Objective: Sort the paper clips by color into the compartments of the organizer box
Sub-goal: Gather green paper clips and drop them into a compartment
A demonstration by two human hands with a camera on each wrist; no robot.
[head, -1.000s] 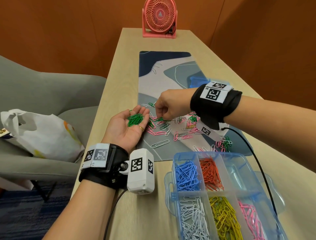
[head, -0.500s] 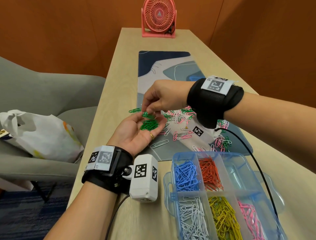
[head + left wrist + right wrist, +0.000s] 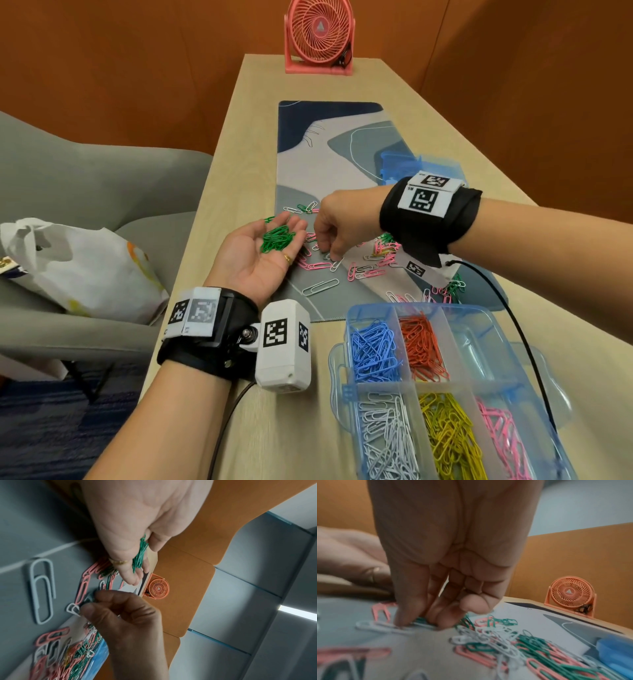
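Green clips cupped in left palm, right hand picking from the mat pile.
Head: left hand [image 3: 260, 253] palm-up, fingers relaxed, carrying the bunch of green wire paper clips [image 3: 276, 238]; right hand [image 3: 342, 226] fingertips down in the loose mixed pink, white and green clips [image 3: 370, 263] on the grey-blue desk mat [image 3: 318, 154]; clear blue plastic organizer box [image 3: 479, 329] nearer, holding blue, red, white, yellow, pink. Left wrist: right fingers [image 3: 109, 601] pinching at a clip. Right wrist: thumb [image 3: 406, 615] and fingers closed on a green clip [image 3: 421, 620], blurred.
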